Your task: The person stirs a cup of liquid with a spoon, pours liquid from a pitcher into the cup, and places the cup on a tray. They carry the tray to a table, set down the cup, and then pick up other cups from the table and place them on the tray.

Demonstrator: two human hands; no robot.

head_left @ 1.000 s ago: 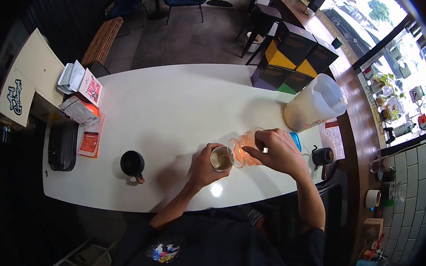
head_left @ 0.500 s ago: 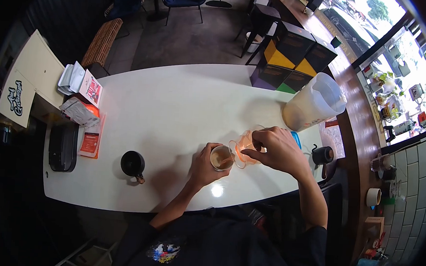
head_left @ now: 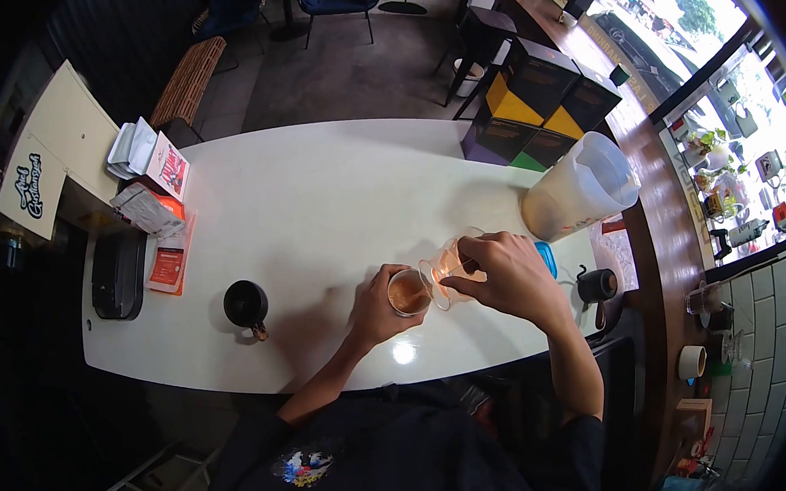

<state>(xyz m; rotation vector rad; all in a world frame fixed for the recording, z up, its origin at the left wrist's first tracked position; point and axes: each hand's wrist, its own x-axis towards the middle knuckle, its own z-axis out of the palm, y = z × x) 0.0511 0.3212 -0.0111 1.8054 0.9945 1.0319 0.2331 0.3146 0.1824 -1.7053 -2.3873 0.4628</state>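
Observation:
My left hand [head_left: 378, 311] is closed around a small pale cup [head_left: 407, 274] just above the white table. Light brown liquid [head_left: 408, 294] is in the cup. A clear glass carafe [head_left: 439, 272] is tipped toward the cup, its mouth right at the rim, and brownish liquid runs from it. My right hand [head_left: 510, 278] grips the carafe from above, hiding part of it. Behind that hand a blue item [head_left: 547, 258] lies on the table, partly covered.
The white table [head_left: 324, 187] carries a large translucent pitcher [head_left: 569, 198] at the right back. A black cup with a wooden handle [head_left: 246, 305] stands to the left. Further left are packets [head_left: 150, 208] and a black case [head_left: 119, 274]. A black kettle [head_left: 596, 285] stands right.
The liquid in the cup has risen and covers more of the bottom, while less liquid shows in the carafe. My right hand and the carafe have tilted slightly further toward the cup.

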